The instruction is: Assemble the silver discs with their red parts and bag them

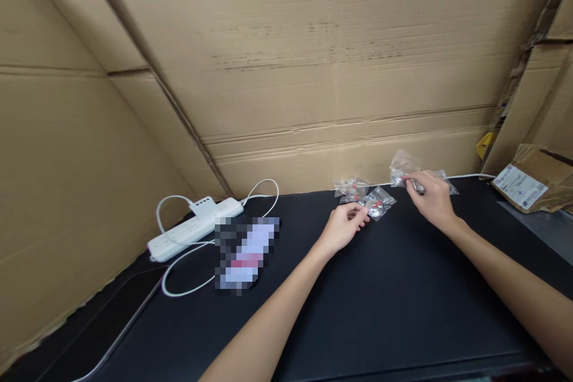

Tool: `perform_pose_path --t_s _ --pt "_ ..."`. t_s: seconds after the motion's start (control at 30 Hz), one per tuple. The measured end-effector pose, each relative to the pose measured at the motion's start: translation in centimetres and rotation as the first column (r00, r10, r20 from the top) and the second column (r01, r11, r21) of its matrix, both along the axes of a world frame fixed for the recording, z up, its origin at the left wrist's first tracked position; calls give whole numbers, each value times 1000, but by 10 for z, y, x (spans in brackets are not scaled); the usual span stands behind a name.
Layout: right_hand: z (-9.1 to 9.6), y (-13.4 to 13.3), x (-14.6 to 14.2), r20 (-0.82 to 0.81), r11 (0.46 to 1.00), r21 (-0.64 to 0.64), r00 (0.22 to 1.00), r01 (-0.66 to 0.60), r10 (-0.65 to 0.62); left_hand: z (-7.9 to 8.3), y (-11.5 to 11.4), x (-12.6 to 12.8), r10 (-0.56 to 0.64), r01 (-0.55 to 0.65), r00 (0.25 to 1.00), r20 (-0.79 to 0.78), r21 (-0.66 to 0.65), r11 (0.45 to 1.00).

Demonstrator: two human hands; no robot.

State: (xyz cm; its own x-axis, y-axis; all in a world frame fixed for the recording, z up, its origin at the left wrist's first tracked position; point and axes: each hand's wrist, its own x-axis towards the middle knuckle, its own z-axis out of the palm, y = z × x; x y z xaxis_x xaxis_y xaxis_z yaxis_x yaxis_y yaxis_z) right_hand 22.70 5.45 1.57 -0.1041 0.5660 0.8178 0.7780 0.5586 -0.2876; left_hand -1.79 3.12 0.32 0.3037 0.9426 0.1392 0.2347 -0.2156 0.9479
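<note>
Bare forearms [275, 310] extend over a smooth black tabletop [380, 310]. Handling appears partway: the left hand [347, 225] pinches the edge of a crinkled clear bag [385, 196] with a round, shiny insert [375, 209]; the right hand [430, 194] grips a thin transparent bag [403, 164] (silvery contents partly covered). Further bags [351, 185] lie just behind the first, near creased cardboard [322, 95]. Items finished or outstanding: cannot be determined.
</note>
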Motion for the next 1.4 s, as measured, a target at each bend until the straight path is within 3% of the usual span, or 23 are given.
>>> perform_pose_path --t_s 0.1,0.23,0.33,0.43,0.57,0.77,1.3,1.4 --pt "6 -15 -21 -26 992 32 992 -123 124 5 -3 3 -29 35 993 113 -58 998" --pt "4 -32 -51 70 945 14 943 -327 325 12 -10 6 -121 164 936 332 -106 981" --pt "2 -36 -58 103 928 -12 922 -373 372 13 -10 5 -106 155 907 408 -89 984" --pt "3 -35 -54 87 944 -12 940 -331 331 10 -6 2 -63 92 933 354 -66 994" --pt "6 -33 -49 28 971 6 971 -238 238 7 -3 0 -19 12 987 158 49 999" --pt "13 -34 -51 -131 983 8 975 -181 181 11 -8 -3 1 9 999 -54 183 983" --pt "12 -26 -43 -167 990 -73 980 -118 105 18 -11 -4 82 -68 996 -43 269 961" --pt "11 -26 -43 -190 968 -175 971 -181 147 17 -12 -3 125 -109 991 -37 301 947"
